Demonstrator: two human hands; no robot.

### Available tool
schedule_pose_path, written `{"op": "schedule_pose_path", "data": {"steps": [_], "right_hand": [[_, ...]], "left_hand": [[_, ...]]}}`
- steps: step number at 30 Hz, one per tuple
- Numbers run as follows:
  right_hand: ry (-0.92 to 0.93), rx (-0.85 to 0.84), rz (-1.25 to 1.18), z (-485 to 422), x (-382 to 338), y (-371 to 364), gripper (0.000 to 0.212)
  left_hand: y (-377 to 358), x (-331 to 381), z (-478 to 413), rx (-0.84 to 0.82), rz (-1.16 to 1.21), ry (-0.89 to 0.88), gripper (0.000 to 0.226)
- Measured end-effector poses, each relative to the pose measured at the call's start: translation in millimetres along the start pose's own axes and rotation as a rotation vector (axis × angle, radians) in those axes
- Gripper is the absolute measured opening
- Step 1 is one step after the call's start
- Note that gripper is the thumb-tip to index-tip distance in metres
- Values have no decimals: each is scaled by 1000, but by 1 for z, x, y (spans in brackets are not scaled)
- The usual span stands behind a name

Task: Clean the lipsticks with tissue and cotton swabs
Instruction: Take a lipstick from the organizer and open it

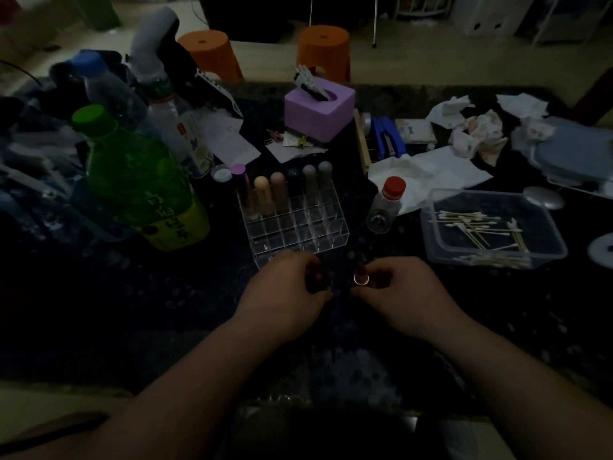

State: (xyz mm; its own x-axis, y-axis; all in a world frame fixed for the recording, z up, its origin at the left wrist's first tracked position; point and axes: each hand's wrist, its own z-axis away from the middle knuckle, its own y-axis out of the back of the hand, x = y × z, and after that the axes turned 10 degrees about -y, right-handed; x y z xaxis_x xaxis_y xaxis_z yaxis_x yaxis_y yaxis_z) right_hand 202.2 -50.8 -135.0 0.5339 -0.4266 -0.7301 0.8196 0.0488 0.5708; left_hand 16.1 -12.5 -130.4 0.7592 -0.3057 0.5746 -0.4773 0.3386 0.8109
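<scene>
The scene is dim. My right hand (401, 293) grips an uncapped lipstick (361, 273) with a reddish tip and a shiny ring, just in front of the clear organizer (298, 234). My left hand (288, 290) holds a dark piece, apparently the lipstick cap (318, 278). Several capped lipsticks (282, 194) stand in the organizer's back row. Cotton swabs (481, 227) lie in a clear plastic tray (544, 250) at the right. A white tissue (428, 171) is spread behind the tray.
A green bottle (139, 187) and other bottles crowd the left. A small red-capped bottle (386, 204) stands right of the organizer. A purple box (320, 107) sits behind it, crumpled used tissues (477, 131) at the back right.
</scene>
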Motion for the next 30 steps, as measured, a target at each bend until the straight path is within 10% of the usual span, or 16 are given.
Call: {"op": "schedule_pose_path", "data": {"steps": [12, 30], "right_hand": [[192, -17, -123, 20, -29, 8, 22], [347, -18, -248, 30, -40, 12, 19]], "left_hand": [[18, 25, 7, 161, 633, -12, 23], [31, 36, 7, 265, 793, -112, 9]]}}
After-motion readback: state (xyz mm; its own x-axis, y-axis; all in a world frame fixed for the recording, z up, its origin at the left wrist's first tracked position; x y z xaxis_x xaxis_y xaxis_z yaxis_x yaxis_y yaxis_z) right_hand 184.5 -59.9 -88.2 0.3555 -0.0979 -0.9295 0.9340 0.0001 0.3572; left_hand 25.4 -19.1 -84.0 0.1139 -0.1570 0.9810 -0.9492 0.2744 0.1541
